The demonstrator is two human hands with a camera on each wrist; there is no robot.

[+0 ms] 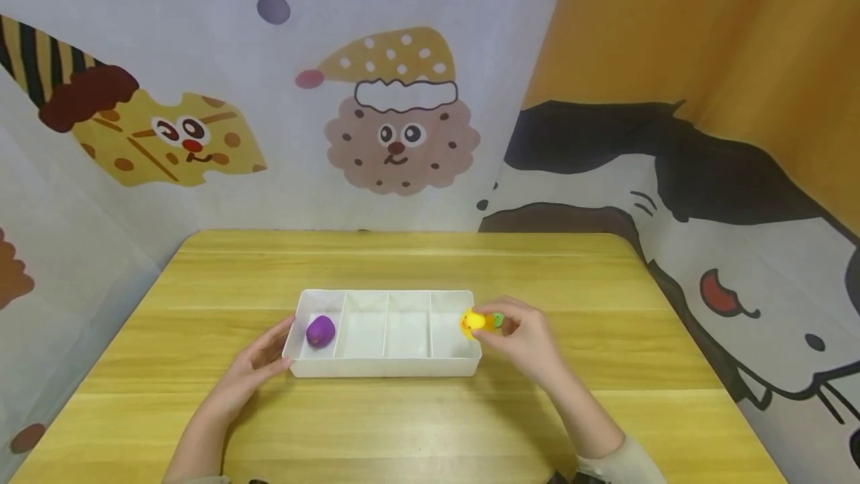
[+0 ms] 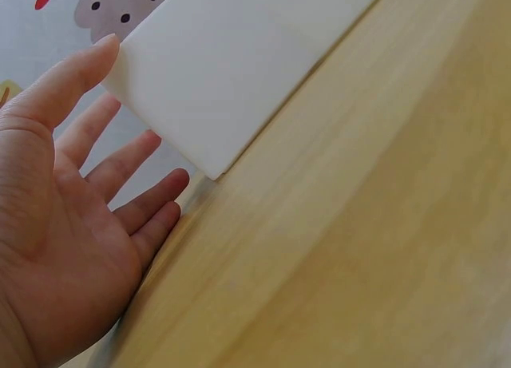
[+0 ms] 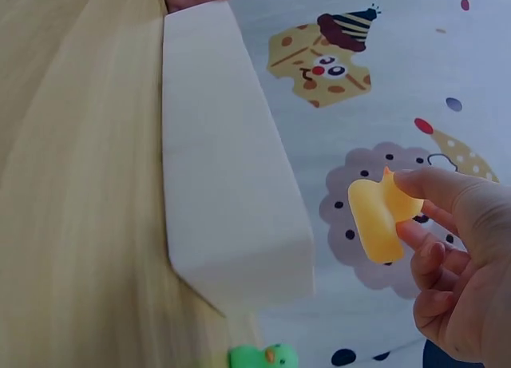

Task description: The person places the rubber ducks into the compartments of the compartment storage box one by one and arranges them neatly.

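Observation:
A white divided tray (image 1: 386, 367) with several compartments lies on the table. In its leftmost compartment sits a rounded purple toy (image 1: 321, 331). My left hand (image 1: 250, 370) is at the tray's left end, thumb tip against the front corner and the other fingers spread along the end wall; the left wrist view shows these fingers (image 2: 132, 156) loosely extended. Between thumb and fingertips, my right hand (image 1: 522, 334) pinches a yellow toy duck (image 3: 382, 216), held over the tray's right end. A green toy duck (image 3: 263, 357) is on the table just past that end, partly covered by my right hand in the head view.
The wooden table (image 1: 403, 264) reaches back to a wall cloth (image 1: 289, 155) printed with cartoon figures. More printed cloth hangs along the left and right sides. Inside the tray, thin dividers (image 1: 386, 327) rise between compartments.

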